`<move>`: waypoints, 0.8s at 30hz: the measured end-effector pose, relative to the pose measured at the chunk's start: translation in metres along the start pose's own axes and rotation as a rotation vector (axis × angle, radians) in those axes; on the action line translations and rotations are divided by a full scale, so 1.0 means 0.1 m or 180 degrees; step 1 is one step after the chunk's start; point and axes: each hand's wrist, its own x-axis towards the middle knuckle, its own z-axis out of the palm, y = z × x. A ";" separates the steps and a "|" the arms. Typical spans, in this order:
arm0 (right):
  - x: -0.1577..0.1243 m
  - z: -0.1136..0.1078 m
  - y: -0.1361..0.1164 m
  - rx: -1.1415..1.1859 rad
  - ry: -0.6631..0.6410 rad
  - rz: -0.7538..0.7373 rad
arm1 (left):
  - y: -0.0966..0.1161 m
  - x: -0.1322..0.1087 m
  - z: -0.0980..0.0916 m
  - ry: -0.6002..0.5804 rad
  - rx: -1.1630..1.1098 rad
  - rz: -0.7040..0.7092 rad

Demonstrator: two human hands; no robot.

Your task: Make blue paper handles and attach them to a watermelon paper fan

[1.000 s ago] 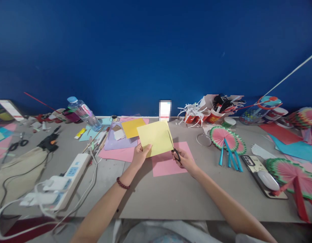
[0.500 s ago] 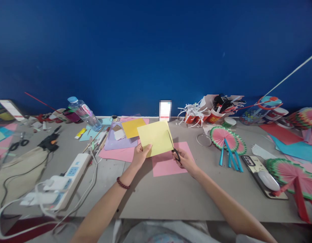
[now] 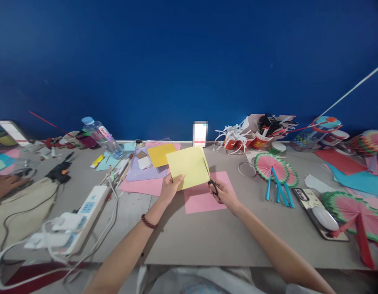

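Observation:
A pale yellow sheet of paper (image 3: 189, 165) is held up above the table, its lower left edge pinched in my left hand (image 3: 172, 188). My right hand (image 3: 222, 191) grips a pair of black-handled scissors (image 3: 213, 186), fingers wrapped around the handles. The blades reach up along the right edge of the yellow sheet; whether they are apart or closed on it I cannot tell. Below lies a pink sheet (image 3: 204, 201) flat on the table, partly covered by the yellow paper and my right hand.
Left are a power strip (image 3: 89, 214) with cables, a glue gun (image 3: 60, 171), a tilted water bottle (image 3: 104, 136) and stacked coloured paper (image 3: 146, 185). Another person's hand (image 3: 6, 184) is at far left. Right are folded paper fans (image 3: 272, 167), a phone (image 3: 302, 196) and a mouse (image 3: 325, 218).
At the far left another person's hand has come into view over the scissors lying there. My own hands, the yellow sheet and my scissors have barely moved.

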 end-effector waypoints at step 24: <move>0.00 0.02 -0.01 -0.0058 0.0084 0.0023 | 0.00 0.00 -0.01 0.0006 0.0038 0.0010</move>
